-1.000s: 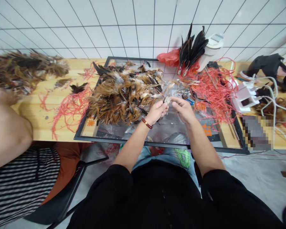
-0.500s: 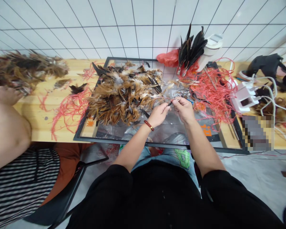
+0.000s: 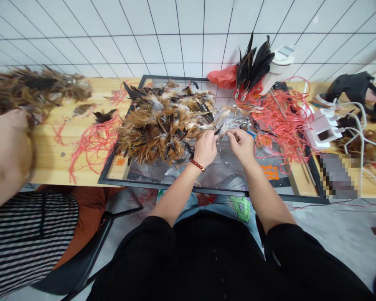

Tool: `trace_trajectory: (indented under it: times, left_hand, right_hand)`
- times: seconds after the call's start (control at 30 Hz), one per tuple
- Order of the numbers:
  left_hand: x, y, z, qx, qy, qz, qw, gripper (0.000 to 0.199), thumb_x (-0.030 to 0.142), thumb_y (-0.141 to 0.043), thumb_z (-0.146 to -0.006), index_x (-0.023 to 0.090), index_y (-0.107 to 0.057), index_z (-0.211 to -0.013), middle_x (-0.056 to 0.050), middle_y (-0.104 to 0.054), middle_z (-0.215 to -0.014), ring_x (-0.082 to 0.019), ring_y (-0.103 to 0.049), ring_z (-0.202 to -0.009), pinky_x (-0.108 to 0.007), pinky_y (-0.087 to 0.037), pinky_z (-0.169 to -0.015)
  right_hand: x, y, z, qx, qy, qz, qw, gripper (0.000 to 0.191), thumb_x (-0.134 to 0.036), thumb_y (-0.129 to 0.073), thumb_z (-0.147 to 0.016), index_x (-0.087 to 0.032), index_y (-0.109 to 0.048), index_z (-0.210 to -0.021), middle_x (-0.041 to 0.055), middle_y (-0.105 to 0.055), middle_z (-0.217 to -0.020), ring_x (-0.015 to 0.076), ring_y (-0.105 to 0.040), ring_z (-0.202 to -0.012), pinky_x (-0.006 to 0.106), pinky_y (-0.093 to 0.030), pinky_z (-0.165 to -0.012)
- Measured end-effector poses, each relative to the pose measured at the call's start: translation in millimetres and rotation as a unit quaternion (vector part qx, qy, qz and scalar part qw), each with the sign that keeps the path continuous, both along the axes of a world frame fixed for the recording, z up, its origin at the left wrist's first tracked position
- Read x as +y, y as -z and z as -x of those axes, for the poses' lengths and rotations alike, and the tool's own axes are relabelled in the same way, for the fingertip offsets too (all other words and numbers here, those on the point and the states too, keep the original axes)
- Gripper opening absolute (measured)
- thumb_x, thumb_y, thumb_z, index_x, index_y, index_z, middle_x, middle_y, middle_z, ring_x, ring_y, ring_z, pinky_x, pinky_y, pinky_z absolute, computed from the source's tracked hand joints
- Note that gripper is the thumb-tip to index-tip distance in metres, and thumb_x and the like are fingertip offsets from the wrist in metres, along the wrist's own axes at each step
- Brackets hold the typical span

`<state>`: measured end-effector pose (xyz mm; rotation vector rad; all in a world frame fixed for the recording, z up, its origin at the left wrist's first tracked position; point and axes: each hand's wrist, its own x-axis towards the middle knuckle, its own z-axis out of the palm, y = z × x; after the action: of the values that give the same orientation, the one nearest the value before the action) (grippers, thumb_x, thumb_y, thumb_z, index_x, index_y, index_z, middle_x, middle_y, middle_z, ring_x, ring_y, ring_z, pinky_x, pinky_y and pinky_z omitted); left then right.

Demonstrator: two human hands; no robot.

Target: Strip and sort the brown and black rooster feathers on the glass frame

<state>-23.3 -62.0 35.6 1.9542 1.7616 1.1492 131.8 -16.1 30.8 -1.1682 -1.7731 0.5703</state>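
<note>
My left hand (image 3: 206, 147), with a beaded bracelet on the wrist, is closed at the right edge of a large pile of brown and black feathers (image 3: 163, 129). A small dark feather appears pinched at its fingertips, mostly hidden by the fingers. A short gap away is my right hand (image 3: 242, 146), its thumb and forefinger pressed together; whatever they grip is too small to make out. Small loose feathers (image 3: 235, 121) lie just beyond both hands. All this rests on a black-framed glass panel (image 3: 175, 184).
Tangled pink-red string (image 3: 282, 125) lies right of my hands, with more string (image 3: 94, 142) at left. Black feathers (image 3: 253, 62) stand in a red bag beside a white container (image 3: 278, 62). A white charger (image 3: 322, 127) with cables sits right. A co-worker's arm (image 3: 11, 146) reaches feathers at left.
My hands, which met at a small dark feather, have drawn apart. The left has shifted a little left and the right slightly right. The co-worker's hand at left has moved too.
</note>
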Motion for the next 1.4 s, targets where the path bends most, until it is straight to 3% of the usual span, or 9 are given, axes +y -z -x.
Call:
trace_trajectory:
  times: [0.13, 0.23, 0.33, 0.53, 0.67, 0.8, 0.97, 1.2, 1.4]
  left_hand:
    - [-3.0, -6.0, 0.1, -0.009, 0.052, -0.007, 0.999, 0.028, 0.031, -0.035, -0.101, 0.017, -0.058, -0.105, -0.017, -0.055, -0.136, -0.023, -0.057, -0.122, -0.034, -0.045, -0.100]
    - [-3.4, -7.5, -0.4, 0.021, 0.072, 0.035, 0.997, 0.027, 0.029, -0.035, -0.100, 0.017, -0.059, -0.100, -0.015, -0.063, -0.121, -0.023, -0.060, -0.114, -0.034, -0.046, -0.097]
    - [-2.9, -9.1, -0.6, 0.051, 0.027, 0.064, 0.996, 0.027, 0.026, -0.033, -0.100, 0.017, -0.059, -0.097, -0.014, -0.066, -0.105, -0.023, -0.062, -0.104, -0.034, -0.046, -0.092]
    - [-2.6, -15.0, 2.0, 0.121, -0.045, 0.139, 0.982, 0.028, 0.025, -0.034, -0.099, 0.016, -0.060, -0.102, -0.015, -0.068, -0.107, -0.026, -0.065, -0.100, -0.034, -0.046, -0.084]
    - [-5.1, -16.5, 2.2, 0.187, 0.018, 0.172, 0.967, 0.026, 0.026, -0.038, -0.097, 0.017, -0.063, -0.102, -0.013, -0.070, -0.104, -0.025, -0.067, -0.093, -0.033, -0.045, -0.079]
    - [-8.1, -16.7, 2.7, 0.215, 0.159, 0.142, 0.953, 0.026, 0.029, -0.040, -0.097, 0.018, -0.063, -0.098, -0.011, -0.070, -0.101, -0.025, -0.065, -0.092, -0.033, -0.043, -0.075]
    - [-10.2, -14.4, 2.2, 0.151, 0.224, 0.089, 0.959, 0.034, 0.035, -0.034, -0.099, 0.019, -0.061, -0.087, -0.009, -0.068, -0.092, -0.022, -0.062, -0.087, -0.031, -0.040, -0.074]
    - [-7.8, -11.7, -2.7, -0.024, 0.148, 0.070, 0.986, 0.034, 0.039, -0.039, -0.099, 0.019, -0.055, -0.076, -0.004, -0.060, -0.074, -0.017, -0.055, -0.073, -0.028, -0.038, -0.071]
    - [-1.0, -7.6, 0.8, -0.044, 0.014, 0.085, 0.995, 0.030, 0.037, -0.041, -0.098, 0.020, -0.058, -0.079, -0.004, -0.062, -0.075, -0.018, -0.057, -0.074, -0.028, -0.039, -0.070]
  right_hand:
    - [-3.8, -5.4, 1.0, -0.013, 0.003, -0.048, 0.999, 0.033, -0.047, -0.053, -0.091, -0.021, -0.064, -0.073, 0.0016, -0.055, -0.061, 0.0166, -0.049, -0.061, 0.031, -0.040, -0.065]
    - [-5.1, -6.3, 0.8, -0.013, 0.005, -0.057, 0.998, 0.035, -0.049, -0.051, -0.093, -0.022, -0.064, -0.074, 0.0018, -0.055, -0.062, 0.0175, -0.049, -0.062, 0.032, -0.040, -0.065]
    - [-5.1, -6.1, -3.0, -0.025, 0.006, -0.059, 0.998, 0.034, -0.048, -0.051, -0.094, -0.022, -0.065, -0.077, 0.0021, -0.056, -0.065, 0.0178, -0.050, -0.064, 0.032, -0.041, -0.068]
    - [-3.3, -7.7, -17.5, -0.159, -0.089, -0.106, 0.978, 0.024, -0.034, -0.051, -0.095, -0.022, -0.072, -0.096, 0.0077, -0.065, -0.088, 0.0212, -0.059, -0.082, 0.032, -0.044, -0.075]
    - [-4.1, -11.8, -18.4, -0.156, -0.120, -0.130, 0.972, 0.024, -0.032, -0.050, -0.095, -0.024, -0.073, -0.097, 0.0078, -0.063, -0.090, 0.0207, -0.060, -0.084, 0.033, -0.046, -0.076]
    - [0.3, -14.7, -19.9, -0.068, -0.153, -0.051, 0.985, 0.021, -0.033, -0.055, -0.092, -0.023, -0.072, -0.086, 0.0062, -0.063, -0.085, 0.0200, -0.059, -0.083, 0.035, -0.047, -0.079]
    - [11.8, -10.3, -30.0, 0.047, -0.186, 0.192, 0.962, 0.025, -0.043, -0.070, -0.078, -0.019, -0.068, -0.071, 0.0008, -0.062, -0.069, 0.0149, -0.054, -0.068, 0.031, -0.043, -0.070]
    - [14.2, -5.0, -23.4, 0.157, -0.117, 0.253, 0.948, 0.026, -0.043, -0.074, -0.063, -0.019, -0.064, -0.064, -0.0022, -0.056, -0.060, 0.0101, -0.044, -0.057, 0.026, -0.035, -0.059]
    - [0.4, -12.8, -13.6, 0.037, -0.171, 0.172, 0.969, 0.027, -0.043, -0.068, -0.076, -0.019, -0.063, -0.064, -0.0021, -0.051, -0.057, 0.0116, -0.042, -0.056, 0.028, -0.034, -0.058]
